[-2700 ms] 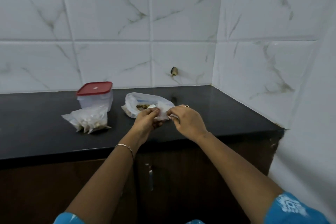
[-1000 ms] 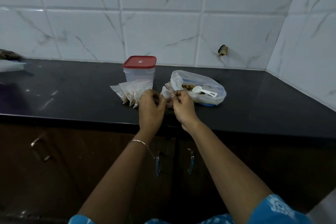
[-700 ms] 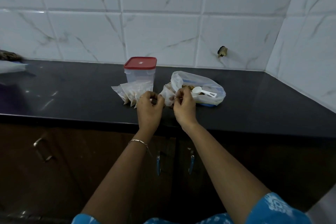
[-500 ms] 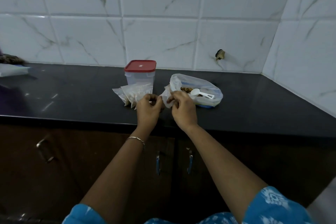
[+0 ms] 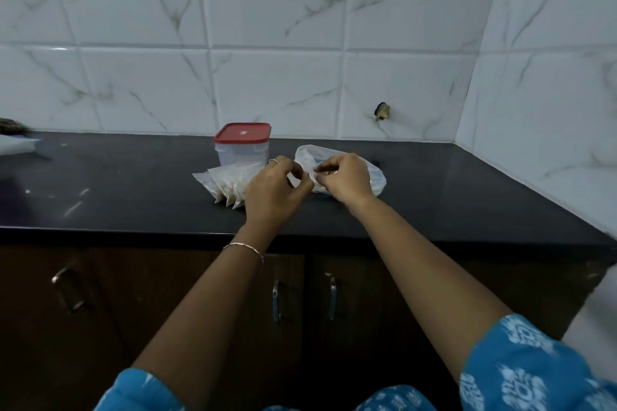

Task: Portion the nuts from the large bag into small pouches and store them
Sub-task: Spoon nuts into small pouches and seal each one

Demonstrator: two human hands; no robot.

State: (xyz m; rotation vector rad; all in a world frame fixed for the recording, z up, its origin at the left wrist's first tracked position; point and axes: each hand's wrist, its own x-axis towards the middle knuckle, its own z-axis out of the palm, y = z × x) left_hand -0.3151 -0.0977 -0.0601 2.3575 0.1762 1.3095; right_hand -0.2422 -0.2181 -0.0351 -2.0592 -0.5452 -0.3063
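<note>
Both the left hand [image 5: 273,192] and right hand [image 5: 345,177] have a pinch grip on a small clear plastic pouch [image 5: 302,181] over the black desk [image 5: 133,190]. The front edge is close and the desk stretches wide leftward. Fingers hide most of the pouch, and the large crumpled clear bag [image 5: 377,177] sits half-hidden behind.

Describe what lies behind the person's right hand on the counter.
The large plastic bag lies behind the right hand; only its rear and right side show. The hand hides its front and contents.

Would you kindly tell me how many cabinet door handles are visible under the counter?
3. The left handle is on the far-left door; the middle handle and the right handle sit side by side near the centre. Others may be hidden.
</note>
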